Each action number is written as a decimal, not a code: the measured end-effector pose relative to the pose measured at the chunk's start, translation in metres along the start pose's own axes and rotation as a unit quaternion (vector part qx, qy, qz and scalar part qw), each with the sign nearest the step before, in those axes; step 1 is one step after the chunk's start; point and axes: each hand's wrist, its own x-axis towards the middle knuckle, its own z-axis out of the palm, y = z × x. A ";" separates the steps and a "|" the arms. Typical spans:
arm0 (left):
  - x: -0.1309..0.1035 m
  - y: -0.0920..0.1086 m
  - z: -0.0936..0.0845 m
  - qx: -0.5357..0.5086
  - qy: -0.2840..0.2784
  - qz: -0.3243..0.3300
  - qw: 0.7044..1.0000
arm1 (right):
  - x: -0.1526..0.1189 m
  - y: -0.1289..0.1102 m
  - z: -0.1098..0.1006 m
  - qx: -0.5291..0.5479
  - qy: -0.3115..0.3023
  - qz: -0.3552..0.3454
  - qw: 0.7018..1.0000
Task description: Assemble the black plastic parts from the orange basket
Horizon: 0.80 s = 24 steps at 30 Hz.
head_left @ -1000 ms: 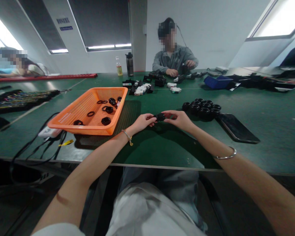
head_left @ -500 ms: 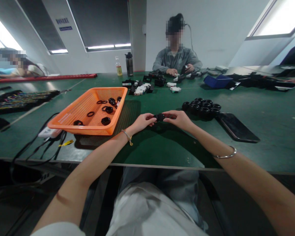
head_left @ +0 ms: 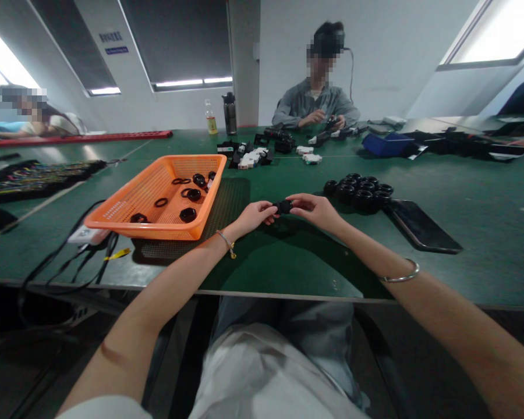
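Between my hands, just above the green table, is a small black cylindrical part (head_left: 283, 207); its exact kind is too small to make out. My left hand (head_left: 257, 215) pinches its left end with the fingertips. At its right end, my right hand (head_left: 313, 208) is closed on it with thumb and fingers. To the left stands an orange basket (head_left: 109, 216) with several black rings and nut-like black parts (head_left: 188, 215) inside. A cluster of round black parts (head_left: 363, 198) sits together just beyond my right hand.
A phone (head_left: 422, 226) lies right of the cluster. Cables (head_left: 81, 256) run over the table's front edge at left. White and black pieces (head_left: 252, 157), two bottles (head_left: 229, 114) and a blue tray (head_left: 386, 144) stand farther back. A co-worker (head_left: 317, 99) sits opposite.
My right hand's fingers have shifted slightly on the black part; my left hand stays in place. The co-worker opposite has raised a hand from the table and leaned to the right.
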 end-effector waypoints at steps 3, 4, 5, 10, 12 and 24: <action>0.000 0.000 0.000 -0.003 -0.002 -0.002 1.000 | -0.001 0.000 -0.001 0.005 -0.010 -0.013 1.000; 0.001 -0.001 0.000 -0.004 -0.003 -0.001 1.000 | -0.001 0.000 -0.001 0.003 -0.012 -0.015 1.000; 0.001 -0.002 0.000 -0.004 -0.004 0.000 1.000 | -0.001 0.000 -0.001 0.001 -0.013 -0.016 1.000; 0.003 -0.005 -0.002 0.002 -0.011 0.011 1.000 | 0.000 -0.001 -0.002 -0.019 -0.013 -0.002 1.000; 0.004 -0.006 -0.002 0.001 -0.013 0.015 1.000 | 0.000 -0.002 -0.003 -0.038 -0.012 0.001 0.999; -0.001 -0.002 -0.002 -0.004 -0.004 0.011 1.000 | 0.001 0.000 -0.003 -0.074 -0.004 -0.006 0.997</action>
